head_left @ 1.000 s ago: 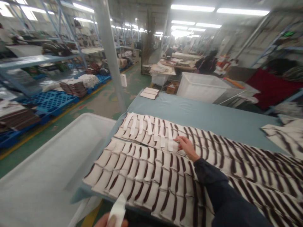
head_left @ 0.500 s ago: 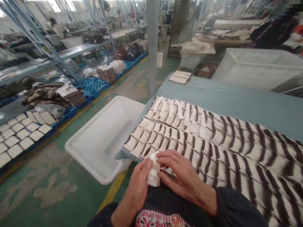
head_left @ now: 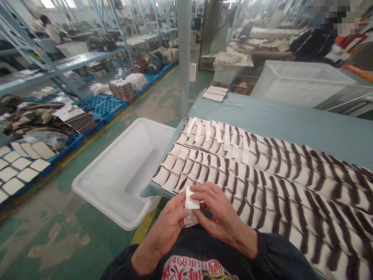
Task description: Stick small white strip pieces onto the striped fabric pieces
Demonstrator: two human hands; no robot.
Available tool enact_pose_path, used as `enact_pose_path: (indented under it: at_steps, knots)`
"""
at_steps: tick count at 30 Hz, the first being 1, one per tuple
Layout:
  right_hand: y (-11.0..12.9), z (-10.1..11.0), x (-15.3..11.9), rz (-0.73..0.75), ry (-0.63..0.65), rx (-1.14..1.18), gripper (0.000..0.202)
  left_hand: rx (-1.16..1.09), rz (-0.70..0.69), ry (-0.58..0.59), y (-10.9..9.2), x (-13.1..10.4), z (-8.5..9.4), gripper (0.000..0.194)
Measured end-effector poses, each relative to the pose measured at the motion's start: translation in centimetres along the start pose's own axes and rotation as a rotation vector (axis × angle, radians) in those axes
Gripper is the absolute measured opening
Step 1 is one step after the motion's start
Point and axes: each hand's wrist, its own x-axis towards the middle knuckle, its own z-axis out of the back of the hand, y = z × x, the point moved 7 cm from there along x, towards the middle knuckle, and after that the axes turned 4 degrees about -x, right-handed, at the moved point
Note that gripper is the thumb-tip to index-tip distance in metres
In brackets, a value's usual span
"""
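Close to my body, a folded white strip (head_left: 192, 200) is gripped between both hands, its loose lower end hanging below the fingers. My left hand (head_left: 166, 223) pinches it from the left side. From the right, my right hand (head_left: 223, 217) is closed on it, with the fingers lying over its upper part. Just beyond them, overlapping cream pieces (head_left: 201, 155) with dark brown edges lie in long rows on a table covered in blue-grey cloth (head_left: 262, 111). Several loose white strips (head_left: 227, 138) rest across the far row.
A white plastic tub (head_left: 101, 186) stands on the floor left of the table, near a grey post (head_left: 183, 58). Cream pieces (head_left: 215, 93) are piled at the table's far corner. Another large bin (head_left: 303, 83) is behind. Blue pallets (head_left: 101, 102) with stacked material line the left; a person (head_left: 313, 44) is at back right.
The white strip between my hands has been turned or folded, so a flat face now shows upward. My fingers have shifted around it. The view has swung slightly to the right.
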Motion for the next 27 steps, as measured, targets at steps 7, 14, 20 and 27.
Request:
enact_pose_path:
  at_steps: [7,14,20,27]
  knots:
    - [-0.6,-0.2,-0.3,-0.106,-0.131,0.014,0.014,0.153,-0.027,0.006,0.8,0.6,1.6,0.052]
    - [-2.4,-1.0,-1.3,-0.43,-0.204,0.209,0.01,0.251,-0.042,-0.166,1.3,1.4,3.6,0.055]
    - [-5.9,-1.3,-3.0,-0.832,-0.243,0.566,0.038,0.411,-0.042,-0.169,1.2,1.4,3.1,0.053]
    - [-12.7,5.8,-4.3,-0.996,-0.541,0.593,0.051,0.606,0.044,-0.062,2.1,1.1,0.7,0.052]
